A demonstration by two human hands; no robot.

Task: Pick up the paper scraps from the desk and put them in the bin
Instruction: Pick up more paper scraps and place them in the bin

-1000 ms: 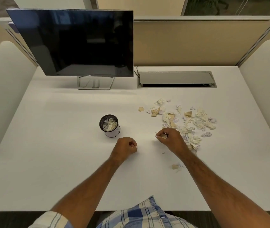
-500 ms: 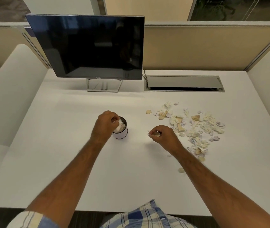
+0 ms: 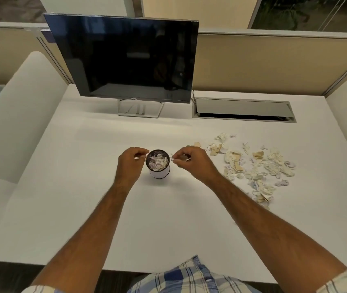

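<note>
At the bottom edge of the frame a plaid shirt shows, and two bare forearms reach up from it toward the middle. There are two hands, one bin, one monitor and one heap of paper scraps too many to count.

The surface is a white desk, bare along its lower half. At the centre of the frame stands the bin, a small round mesh cup, upright and filled close to its rim with crumpled paper.

The left hand sits just left of the bin, fingers curled with thumb and fingertips drawn together near the rim; whether it holds anything cannot be told. The right hand sits just right of the bin, fingers curled, pinching a small white scrap beside the rim.

To the centre right, the paper scraps lie scattered, cream and white with some pale lilac, well apart from the bin.

Farther up, a grey cable hatch is set into the desk at upper right, and the dark monitor stands on its stand at upper centre. Beige partition panels close the back, with white curved dividers at either side.
</note>
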